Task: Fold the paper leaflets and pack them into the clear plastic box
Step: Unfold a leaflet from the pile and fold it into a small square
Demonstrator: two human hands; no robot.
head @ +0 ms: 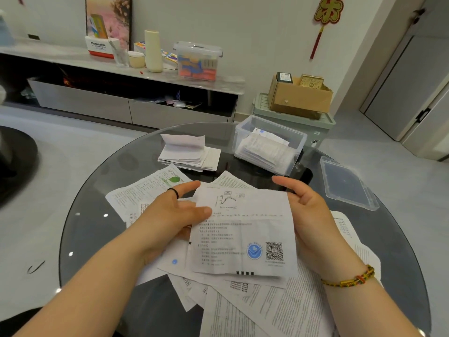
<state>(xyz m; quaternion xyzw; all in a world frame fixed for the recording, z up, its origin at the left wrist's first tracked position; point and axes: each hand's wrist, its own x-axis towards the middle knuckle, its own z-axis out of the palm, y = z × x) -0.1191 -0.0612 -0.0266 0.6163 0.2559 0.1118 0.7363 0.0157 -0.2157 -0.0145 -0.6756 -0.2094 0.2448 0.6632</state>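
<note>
White wall spanned 12 o'clock; low cabinet stood at 10 o'clock; grey door at 2 o'clock; pale floor around.

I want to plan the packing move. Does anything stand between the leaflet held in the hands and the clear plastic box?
Nothing visible does. The left hand and right hand hold the leaflet; beyond it the clear plastic box stands open, its lid aside. Only flat leaflets lie between.

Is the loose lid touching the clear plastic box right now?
Apart. The head view shows a strip of dark glass table between the lid and the clear plastic box.
</note>
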